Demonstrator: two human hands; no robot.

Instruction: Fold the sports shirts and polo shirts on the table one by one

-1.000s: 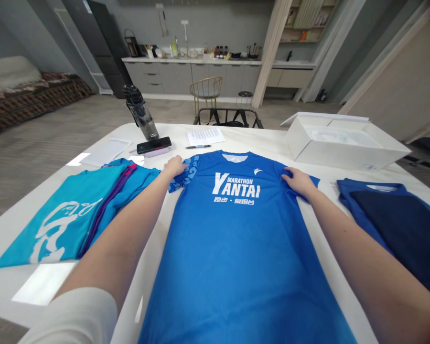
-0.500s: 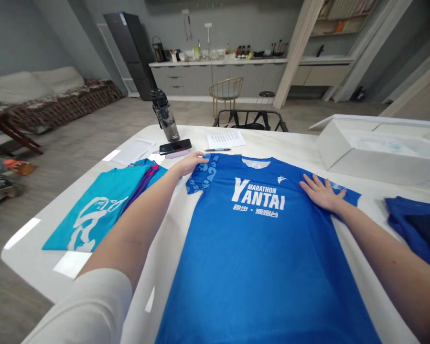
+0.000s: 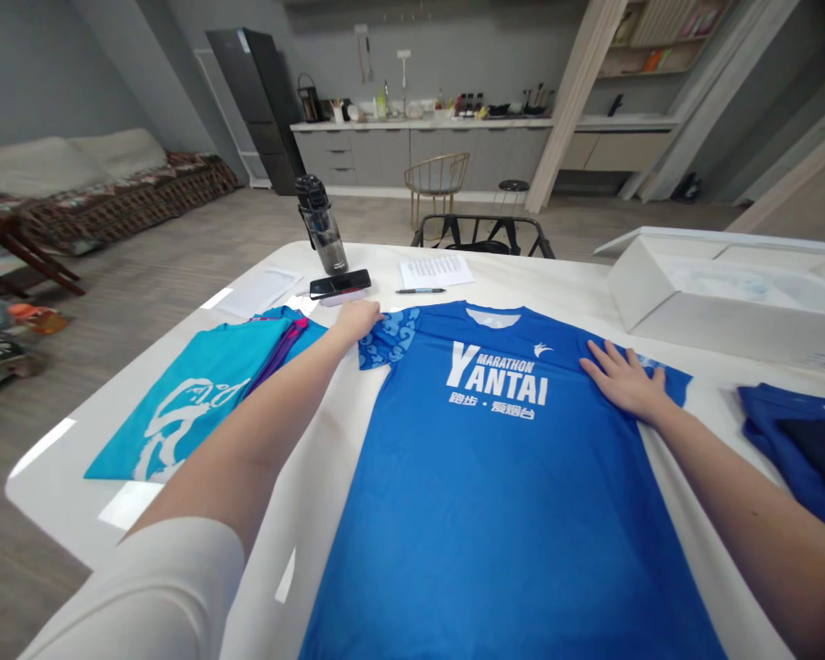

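A blue T-shirt [image 3: 481,495] with white "Marathon Yantai" lettering lies spread front side up, its collar away from me. My left hand [image 3: 358,321] is closed on the edge of its patterned sleeve at the left; the fingertips are partly hidden. On the other side, my right hand [image 3: 624,380] rests flat on the shirt near the right shoulder, fingers spread. Left of my left forearm lies a pile of folded shirts, a turquoise shirt [image 3: 179,390] with a white print on top.
The white table [image 3: 55,495] also bears a water bottle [image 3: 328,243], a phone [image 3: 340,283], a pen [image 3: 421,291] and a printed sheet [image 3: 436,269]. An open white box [image 3: 715,312] stands at the right, with dark blue clothing [image 3: 784,431] nearer me. A black chair [image 3: 485,234] stands beyond.
My left hand has moved slightly left and down along the sleeve's outer edge, its fingers now curled in. My right hand stays flat on the shirt. The view has shifted slightly.
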